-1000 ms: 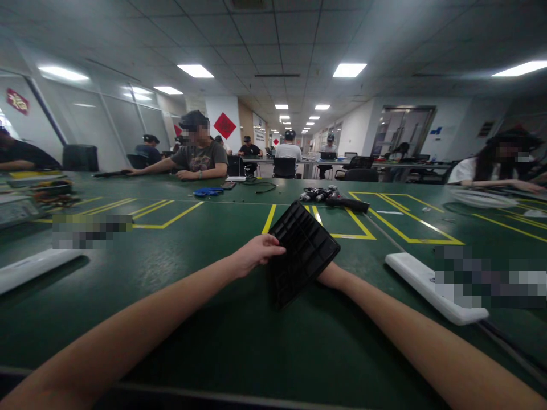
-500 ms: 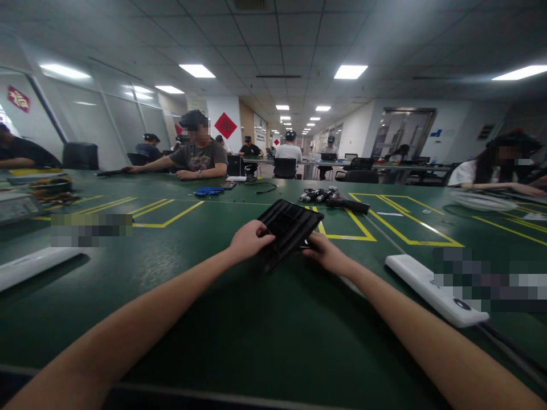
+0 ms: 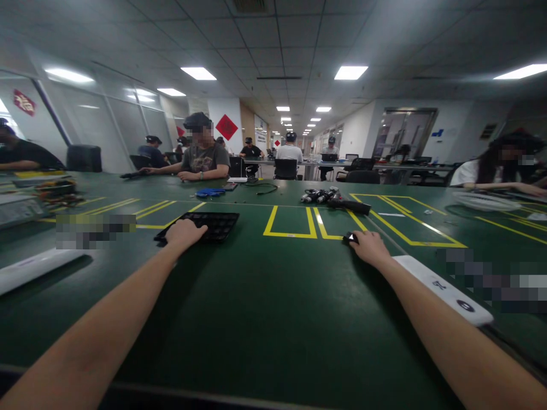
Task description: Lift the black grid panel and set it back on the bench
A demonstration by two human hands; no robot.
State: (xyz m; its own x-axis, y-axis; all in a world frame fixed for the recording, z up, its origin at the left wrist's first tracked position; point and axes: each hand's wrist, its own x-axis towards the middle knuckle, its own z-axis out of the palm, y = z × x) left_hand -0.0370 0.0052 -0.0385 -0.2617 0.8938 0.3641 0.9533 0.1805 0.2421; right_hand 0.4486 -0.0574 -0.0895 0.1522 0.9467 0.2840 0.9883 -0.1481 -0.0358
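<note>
My left hand (image 3: 184,232) grips a flat black tray (image 3: 222,226) with a grid of compartments. The tray lies at or just above the green table, over the yellow tape at left; whether it rests there I cannot tell. Off to the right, my right hand (image 3: 371,247) holds a small black object with a white triangular mark (image 3: 351,237), low by the yellow tape lines. Most of that object's far side is hidden by the fingers, so its kind does not show.
A white power strip (image 3: 444,290) lies beside my right forearm, another long white strip (image 3: 43,265) at left. Beyond are a bundle of black cables (image 3: 319,196), a black handle-like piece (image 3: 350,206) and a blue item (image 3: 210,193). People sit at the table's left and right.
My hands have moved apart. The left has carried the tray leftward and lowered it from a tilt to nearly flat; the right has moved rightward with the small black object.
</note>
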